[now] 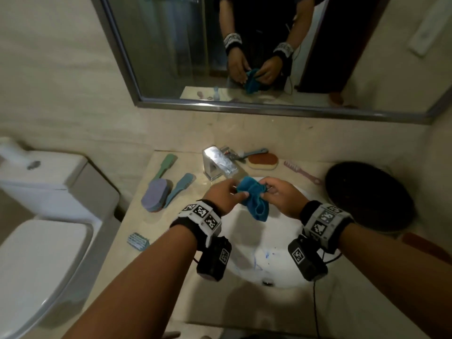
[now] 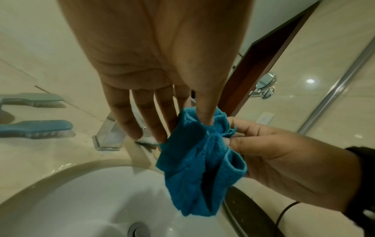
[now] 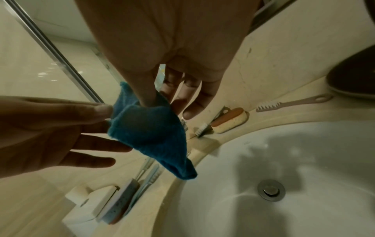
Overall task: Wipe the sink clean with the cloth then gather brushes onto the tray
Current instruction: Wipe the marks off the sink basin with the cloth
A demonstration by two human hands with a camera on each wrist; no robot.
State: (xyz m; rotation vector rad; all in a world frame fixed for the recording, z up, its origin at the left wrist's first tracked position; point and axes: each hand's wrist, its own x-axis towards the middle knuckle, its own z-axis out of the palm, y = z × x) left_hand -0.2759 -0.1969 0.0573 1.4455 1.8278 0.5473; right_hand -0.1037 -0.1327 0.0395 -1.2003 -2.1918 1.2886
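Cloth [image 1: 253, 198], blue and bunched, hangs in the air over the back of the sink [image 1: 276, 243], just in front of the tap [image 1: 220, 165], held between both hands. The left hand [image 1: 223, 195] pinches its left edge between thumb and a fingertip, the other fingers [image 2: 129, 121] straight and spread. The right hand [image 1: 281, 195] pinches the right edge with thumb and curled fingers; the cloth's loose end droops toward the basin.

Beyond the counter's left edge stands a toilet [image 1: 41, 216]. Near the front left edge lies a small ribbed blue brush [image 1: 138, 241]. Farther back on the left side lie a green brush [image 1: 166, 165], a purple oval brush [image 1: 156, 195] and a blue brush [image 1: 182, 188] just beside it. The sink shows blue smears [image 1: 265, 255] above its drain [image 3: 270, 190]. Behind the tap along the back edge lies a toothbrush [image 1: 254, 152], touching or just beside an oval brush with a red-brown top [image 1: 263, 160]. Right of that lies a pink comb-like brush [image 1: 302, 172], its handle reaching to the dark round tray [image 1: 371, 199] at the counter's right edge. The mirror [image 1: 171, 45] above reflects the hands and cloth.
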